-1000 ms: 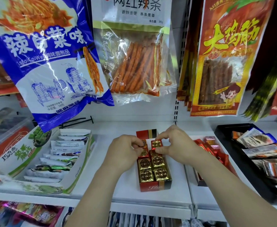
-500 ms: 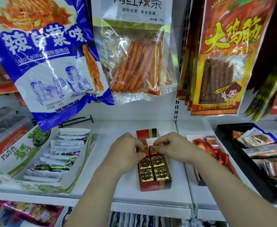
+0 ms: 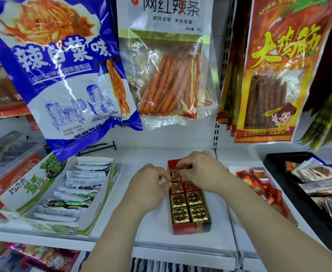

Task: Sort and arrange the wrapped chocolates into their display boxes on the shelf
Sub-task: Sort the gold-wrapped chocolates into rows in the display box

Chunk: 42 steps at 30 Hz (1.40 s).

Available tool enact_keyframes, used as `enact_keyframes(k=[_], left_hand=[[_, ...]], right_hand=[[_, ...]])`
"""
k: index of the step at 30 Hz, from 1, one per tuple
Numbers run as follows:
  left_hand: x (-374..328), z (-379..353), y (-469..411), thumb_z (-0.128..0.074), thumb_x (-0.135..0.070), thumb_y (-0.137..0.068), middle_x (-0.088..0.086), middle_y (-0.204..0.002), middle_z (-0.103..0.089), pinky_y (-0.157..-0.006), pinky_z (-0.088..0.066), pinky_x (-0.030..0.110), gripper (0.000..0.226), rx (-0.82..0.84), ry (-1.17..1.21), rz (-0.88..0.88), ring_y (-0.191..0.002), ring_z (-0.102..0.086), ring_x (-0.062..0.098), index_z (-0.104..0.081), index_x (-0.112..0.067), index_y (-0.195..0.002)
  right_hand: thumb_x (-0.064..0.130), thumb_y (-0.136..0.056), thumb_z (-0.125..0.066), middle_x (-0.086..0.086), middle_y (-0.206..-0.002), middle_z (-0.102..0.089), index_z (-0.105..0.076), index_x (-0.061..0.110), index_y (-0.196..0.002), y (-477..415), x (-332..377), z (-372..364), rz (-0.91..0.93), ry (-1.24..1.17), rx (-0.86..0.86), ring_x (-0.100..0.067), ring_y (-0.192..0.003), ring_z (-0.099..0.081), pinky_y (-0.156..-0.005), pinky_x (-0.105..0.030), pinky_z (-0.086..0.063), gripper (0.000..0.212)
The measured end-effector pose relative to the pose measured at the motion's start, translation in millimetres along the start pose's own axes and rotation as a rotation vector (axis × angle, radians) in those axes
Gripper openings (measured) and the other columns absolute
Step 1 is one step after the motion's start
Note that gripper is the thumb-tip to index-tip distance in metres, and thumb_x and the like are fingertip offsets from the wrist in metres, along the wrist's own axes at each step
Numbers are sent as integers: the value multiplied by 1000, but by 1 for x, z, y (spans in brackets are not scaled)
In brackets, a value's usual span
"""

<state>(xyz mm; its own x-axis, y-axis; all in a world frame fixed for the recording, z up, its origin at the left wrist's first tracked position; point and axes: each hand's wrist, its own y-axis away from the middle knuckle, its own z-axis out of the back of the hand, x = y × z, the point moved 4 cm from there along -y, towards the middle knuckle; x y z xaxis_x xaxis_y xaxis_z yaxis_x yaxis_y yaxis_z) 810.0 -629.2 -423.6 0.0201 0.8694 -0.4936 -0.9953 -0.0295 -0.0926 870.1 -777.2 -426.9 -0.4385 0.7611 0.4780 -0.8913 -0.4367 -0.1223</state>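
A narrow red display box stands on the white shelf, holding two columns of foil-wrapped chocolates. Gold-wrapped ones fill the near rows and red-wrapped ones sit behind them. One chocolate, turned up on edge at the far left of the box, is pinched between my left hand and my right hand. The back of the box is hidden by my right hand. A white tray of loose red and pink wrapped chocolates lies just right of the box.
An open green-and-white carton of wrapped bars sits to the left. A black tray of snack bars is at the far right. Large snack bags hang above the shelf, close over the box.
Both hands have shifted toward the far end of the box. The chocolate they hold now stands on edge at the back left, showing its round label.
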Motion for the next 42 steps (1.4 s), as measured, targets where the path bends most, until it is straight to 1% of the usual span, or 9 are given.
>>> enact_keyframes(k=[4,8,19,23,27,30,35,39,42], left_hand=[[3,-1,0,-65,-33,-87,-10,-100,-53,-75,-33,17,9,-1,15,27,-88,-46,5,-69,-33,-95],[3,-2,-3,-68,-30,-85,-10,-99,-60,-70,-35,16,8,14,62,47,-86,-51,4,-71,-32,-92],[4,-2,-6,-68,-26,-85,-15,-80,-64,-59,-34,3,6,-65,218,37,-69,-54,-6,-72,-29,-84],[2,2,-10,-57,-37,-93,-10,-82,-72,-69,-45,21,19,-164,485,131,-69,-58,-3,-72,-27,-87],[-6,-1,-12,-64,-35,-88,-5,-79,-73,-65,-45,23,17,-146,720,249,-59,-54,0,-74,-24,-81],[-9,-2,-13,-71,-30,-84,-3,-81,-71,-59,-41,20,6,-128,805,303,-63,-58,6,-73,-24,-82],[-12,-3,-15,-74,-29,-81,0,-80,-71,-52,-42,14,11,-97,837,309,-57,-57,6,-74,-20,-87],[-15,-4,-16,-77,-19,-78,-1,-83,-72,-52,-44,8,18,-90,881,269,-56,-61,-4,-72,-17,-95],[-17,-8,-16,-77,-14,-78,0,-89,-73,-60,-48,9,20,-68,905,234,-74,-69,3,-70,-18,-97]], right_hand=[[43,-95,-46,2,-116,-65,-64,33,-118,-7,11,-9,32,170,159,-23,-107,-50,-90,-40,-47,31],[44,-89,-54,4,-98,-63,-68,26,-106,-11,13,-13,29,174,167,-19,-92,-57,-78,-35,-49,28],[12,-76,-77,11,-82,-61,-63,24,-89,-7,7,3,-80,-306,29,-3,-65,-57,-64,-18,-48,23],[6,-76,-78,9,-72,-62,-67,20,-86,1,5,17,-82,-426,-18,1,-47,-59,-49,-12,-45,21],[3,-71,-80,-5,-65,-65,-66,21,-82,5,10,17,-24,-442,-54,-9,-51,-61,-56,-27,-54,25],[-2,-72,-78,-12,-75,-67,-66,18,-83,7,7,19,-34,-507,-64,-1,-49,-57,-49,-13,-45,26],[-7,-73,-75,-9,-85,-65,-64,11,-87,9,6,23,-31,-604,-15,2,-52,-57,-49,-12,-46,25],[14,-79,-76,-4,-97,-73,-67,16,-103,8,-12,25,-124,-701,132,-5,-83,-67,-73,-16,-49,25],[15,-81,-74,-6,-87,-72,-67,11,-112,7,-20,19,-228,-811,156,2,-63,-62,-62,-10,-43,32]])
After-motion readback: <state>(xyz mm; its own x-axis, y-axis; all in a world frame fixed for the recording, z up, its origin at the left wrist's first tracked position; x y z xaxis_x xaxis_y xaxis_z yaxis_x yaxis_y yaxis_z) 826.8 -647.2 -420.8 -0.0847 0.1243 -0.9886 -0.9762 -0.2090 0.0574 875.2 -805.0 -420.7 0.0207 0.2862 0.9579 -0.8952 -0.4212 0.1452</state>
